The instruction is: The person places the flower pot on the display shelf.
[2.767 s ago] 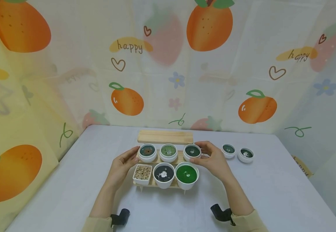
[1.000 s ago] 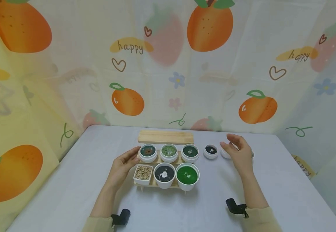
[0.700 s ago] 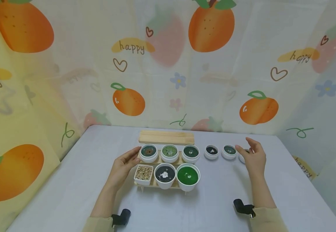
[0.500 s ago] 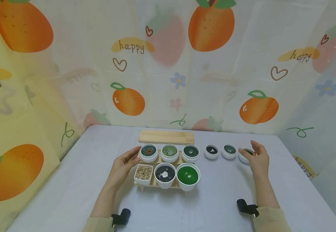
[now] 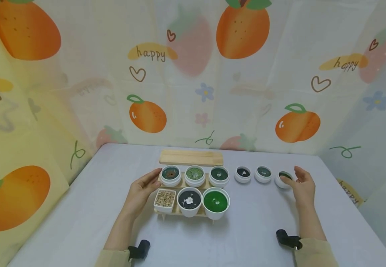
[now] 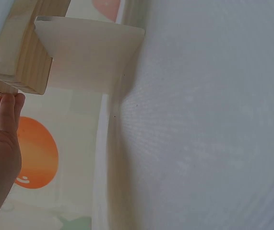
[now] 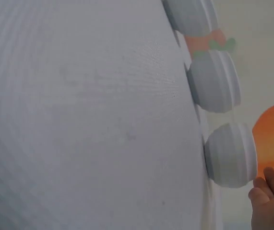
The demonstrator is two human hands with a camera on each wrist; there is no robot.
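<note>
Presently, the left hand rests its nearly straight fingers at the left end of a two-tier wooden stand; how firmly they press, I cannot tell. Use light, steady pressure here, so that nothing on the stand slides.

The lower tier carries a square dish of flakes, a dark-filled bowl and a green-filled bowl, left to right. Three smaller bowls stand along the upper tier. A wooden board lies behind.

Right of the stand, three more bowls sit in a row on the white tablecloth. The right hand is well apart from the left, at the end bowl, rightmost of the row. Its thumb overlaps the rim from the head camera; its other fingers are spread to the right, not closed round the wall. Contact cannot be confirmed.

Positioning this bowl appears to be the step in hand. Handle the outer wall below the rim, keep the thumb clear of the contents, keep the bowl level and maintain the gap to its neighbour.
</note>
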